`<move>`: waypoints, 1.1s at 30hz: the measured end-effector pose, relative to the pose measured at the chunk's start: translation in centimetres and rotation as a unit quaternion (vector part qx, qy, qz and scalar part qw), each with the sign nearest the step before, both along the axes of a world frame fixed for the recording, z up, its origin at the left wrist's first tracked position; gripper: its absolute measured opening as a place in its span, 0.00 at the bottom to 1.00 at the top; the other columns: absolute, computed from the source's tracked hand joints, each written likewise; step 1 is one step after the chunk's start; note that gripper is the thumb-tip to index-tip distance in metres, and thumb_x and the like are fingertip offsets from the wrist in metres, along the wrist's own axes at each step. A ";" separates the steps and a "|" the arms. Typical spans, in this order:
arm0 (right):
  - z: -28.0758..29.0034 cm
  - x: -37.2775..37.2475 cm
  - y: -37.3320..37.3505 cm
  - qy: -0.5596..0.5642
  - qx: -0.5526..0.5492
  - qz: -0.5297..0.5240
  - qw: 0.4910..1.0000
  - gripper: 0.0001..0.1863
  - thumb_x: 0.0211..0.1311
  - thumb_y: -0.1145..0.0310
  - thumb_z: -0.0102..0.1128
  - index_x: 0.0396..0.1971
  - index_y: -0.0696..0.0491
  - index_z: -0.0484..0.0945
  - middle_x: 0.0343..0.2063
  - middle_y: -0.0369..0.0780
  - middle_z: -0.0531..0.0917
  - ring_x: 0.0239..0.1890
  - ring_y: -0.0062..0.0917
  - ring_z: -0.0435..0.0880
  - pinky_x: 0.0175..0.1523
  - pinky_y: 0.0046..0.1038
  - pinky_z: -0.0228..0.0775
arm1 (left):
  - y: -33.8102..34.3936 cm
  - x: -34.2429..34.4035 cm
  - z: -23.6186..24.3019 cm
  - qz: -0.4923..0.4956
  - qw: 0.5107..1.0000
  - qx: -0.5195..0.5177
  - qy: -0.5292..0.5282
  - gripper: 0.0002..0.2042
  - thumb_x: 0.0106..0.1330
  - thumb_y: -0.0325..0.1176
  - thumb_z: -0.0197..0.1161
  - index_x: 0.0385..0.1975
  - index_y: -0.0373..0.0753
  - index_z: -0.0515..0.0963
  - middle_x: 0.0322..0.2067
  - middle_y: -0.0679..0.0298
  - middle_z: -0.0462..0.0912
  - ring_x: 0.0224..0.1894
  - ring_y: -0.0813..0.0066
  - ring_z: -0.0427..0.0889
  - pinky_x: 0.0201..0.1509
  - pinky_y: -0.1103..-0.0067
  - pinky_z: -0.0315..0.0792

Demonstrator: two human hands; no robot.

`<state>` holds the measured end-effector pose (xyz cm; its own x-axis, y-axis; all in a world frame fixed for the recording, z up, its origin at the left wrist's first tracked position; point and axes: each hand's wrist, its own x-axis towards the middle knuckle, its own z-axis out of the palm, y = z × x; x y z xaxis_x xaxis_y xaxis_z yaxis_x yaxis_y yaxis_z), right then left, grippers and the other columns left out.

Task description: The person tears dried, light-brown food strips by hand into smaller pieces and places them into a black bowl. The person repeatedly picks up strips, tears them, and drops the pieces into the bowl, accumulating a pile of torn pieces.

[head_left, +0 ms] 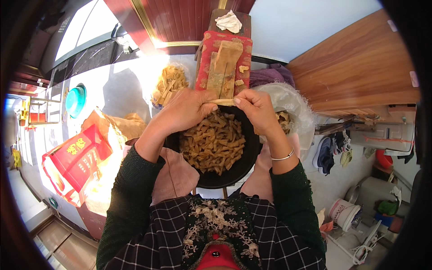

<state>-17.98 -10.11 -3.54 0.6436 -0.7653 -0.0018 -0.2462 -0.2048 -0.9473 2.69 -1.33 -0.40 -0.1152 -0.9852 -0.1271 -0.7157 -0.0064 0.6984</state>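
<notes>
Both hands pinch one pale strip, end to end, above a dark round pan.

The left hand [186, 107] has its grip closed on the left end of the pale strip [224, 102], thumb tip against bent fingers; the right hand [255, 107] pinches the other end between thumb and forefinger — neither grip leaves a visible gap around it. The strip runs level between them, over the far side of the dark pan [220, 182], which holds a heap of brown cut pieces [213, 146]. Just beyond the strip, a wooden board [215, 83] and a wooden block [229, 53] lie on the red-covered tabletop [210, 42] — whether the strip touches the board, I cannot tell.
</notes>
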 end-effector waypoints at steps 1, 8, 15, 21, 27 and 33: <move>-0.6 0.4 -0.7 -0.020 -0.010 -0.024 0.999 0.10 0.58 0.70 0.59 0.21 0.59 0.75 0.13 0.34 0.71 0.19 0.14 0.66 0.24 0.22 0.58 | -0.7 0.0 -1.1 0.036 0.997 -0.063 -0.014 0.10 0.63 0.42 0.58 0.34 0.43 0.76 0.25 0.51 0.79 0.31 0.48 0.79 0.34 0.61 0.70; -1.6 3.4 -3.0 0.153 -0.118 -0.077 0.978 0.10 0.53 0.66 0.60 0.24 0.58 0.78 0.19 0.46 0.80 0.21 0.37 0.78 0.30 0.33 0.69 | -3.0 0.8 -2.9 0.113 0.987 -0.072 -0.091 0.11 0.61 0.44 0.60 0.38 0.47 0.79 0.25 0.54 0.81 0.31 0.52 0.81 0.34 0.63 0.73; -1.8 1.6 -2.3 0.098 -0.048 -0.085 0.990 0.13 0.58 0.61 0.60 0.23 0.57 0.79 0.15 0.42 0.78 0.15 0.32 0.75 0.22 0.29 0.67 | -0.1 -0.7 -0.5 0.067 0.985 0.029 -0.155 0.15 0.61 0.47 0.61 0.39 0.43 0.81 0.27 0.56 0.82 0.30 0.56 0.82 0.35 0.67 0.74; 0.7 3.9 3.4 -0.192 0.509 0.011 0.839 0.15 0.68 0.60 0.52 0.28 0.56 0.77 0.13 0.30 0.68 0.13 0.11 0.64 0.17 0.15 0.58 | 1.6 -4.8 -2.8 0.181 0.915 0.022 0.359 0.23 0.74 0.47 0.43 0.28 0.33 0.74 0.25 0.60 0.81 0.24 0.77 0.77 0.30 0.82 0.70; 2.1 3.3 3.9 -0.141 0.284 0.154 0.936 0.12 0.70 0.64 0.48 0.33 0.55 0.77 0.16 0.29 0.70 0.15 0.11 0.65 0.21 0.14 0.60 | 0.6 -1.7 2.0 0.217 0.615 -0.119 0.749 0.19 0.75 0.49 0.38 0.25 0.45 0.63 0.17 0.74 0.56 0.19 0.81 0.58 0.27 0.82 0.60; 4.4 2.5 5.0 -0.254 0.339 0.195 0.885 0.11 0.68 0.69 0.49 0.38 0.62 0.75 0.16 0.33 0.71 0.16 0.15 0.67 0.22 0.18 0.58 | 2.1 0.1 3.5 0.233 0.705 -0.360 0.565 0.20 0.74 0.50 0.41 0.26 0.41 0.66 0.16 0.74 0.56 0.16 0.84 0.51 0.20 0.85 0.50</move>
<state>-15.48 -5.13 0.83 0.9080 -0.4189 -0.0107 0.2100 0.4770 -0.8534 2.77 0.81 3.06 0.6152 -0.7123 0.3379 0.2628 0.5893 0.7639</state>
